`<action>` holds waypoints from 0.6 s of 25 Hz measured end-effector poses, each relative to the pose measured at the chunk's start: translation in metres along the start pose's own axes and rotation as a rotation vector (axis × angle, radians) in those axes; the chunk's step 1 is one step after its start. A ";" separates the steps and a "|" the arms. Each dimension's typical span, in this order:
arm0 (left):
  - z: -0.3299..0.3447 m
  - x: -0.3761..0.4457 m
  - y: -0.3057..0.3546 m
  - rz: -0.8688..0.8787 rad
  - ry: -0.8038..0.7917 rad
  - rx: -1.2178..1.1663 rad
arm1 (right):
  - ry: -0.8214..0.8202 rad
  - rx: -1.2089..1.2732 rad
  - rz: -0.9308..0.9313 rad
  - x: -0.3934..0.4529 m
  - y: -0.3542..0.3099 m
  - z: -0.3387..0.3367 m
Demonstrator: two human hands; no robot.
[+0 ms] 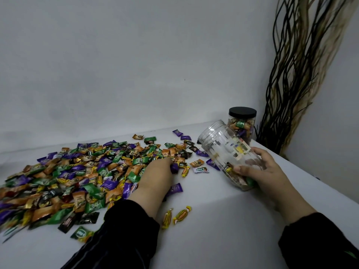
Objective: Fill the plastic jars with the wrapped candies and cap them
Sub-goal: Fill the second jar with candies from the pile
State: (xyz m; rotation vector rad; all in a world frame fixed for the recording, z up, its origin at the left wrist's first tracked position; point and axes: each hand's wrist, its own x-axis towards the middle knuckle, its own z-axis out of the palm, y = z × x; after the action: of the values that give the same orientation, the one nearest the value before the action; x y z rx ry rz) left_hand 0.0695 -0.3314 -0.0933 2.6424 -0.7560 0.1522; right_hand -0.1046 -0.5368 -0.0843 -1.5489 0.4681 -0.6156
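Fingers of your left hand (pixel 155 171) are curled into the near-right edge of the candy pile (pixel 73 171), pinching a purple candy (pixel 174 167) at the tips; can't tell if more is cupped underneath. Right hand (pixel 260 169) fingers are wrapped round the lower body of the open jar (pixel 227 152), thumb pressed across the front, so it's firmly held. Jar is tilted, mouth up and to the left toward the pile, base resting on or just above the table (pixel 223 230) — can't tell which. Only a few candies sit at its bottom, so filling looks barely started. A capped jar (pixel 242 123), full, stands far right behind it. No loose lid clearly visible; a dark edge just left of the capped jar may be one. Risks: one candy per trip is slow, and a big scoop may spill at the narrow mouth. Tilt the jar further and what's inside slides out. Two yellow candies (pixel 176 215) lie near your left sleeve (pixel 120 235), apart from the pile; the sleeve could sweep them or the pile's edge off the table.
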 end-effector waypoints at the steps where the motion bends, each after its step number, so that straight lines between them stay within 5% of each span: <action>1: -0.002 0.000 -0.003 -0.031 0.049 -0.085 | -0.034 0.063 0.011 -0.001 -0.001 0.000; 4: -0.013 -0.002 -0.005 -0.163 0.177 -0.553 | -0.161 0.103 0.039 -0.001 0.000 0.000; 7: -0.029 -0.004 0.001 -0.116 0.209 -0.959 | -0.270 0.096 0.051 -0.003 0.003 0.004; 15: -0.038 -0.015 0.032 -0.046 0.084 -1.072 | -0.409 0.143 0.114 -0.009 0.002 0.017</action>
State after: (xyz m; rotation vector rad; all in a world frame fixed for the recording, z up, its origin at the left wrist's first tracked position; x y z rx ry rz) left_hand 0.0396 -0.3341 -0.0504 1.6155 -0.5227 -0.1303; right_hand -0.1006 -0.5175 -0.0871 -1.4524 0.1945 -0.2280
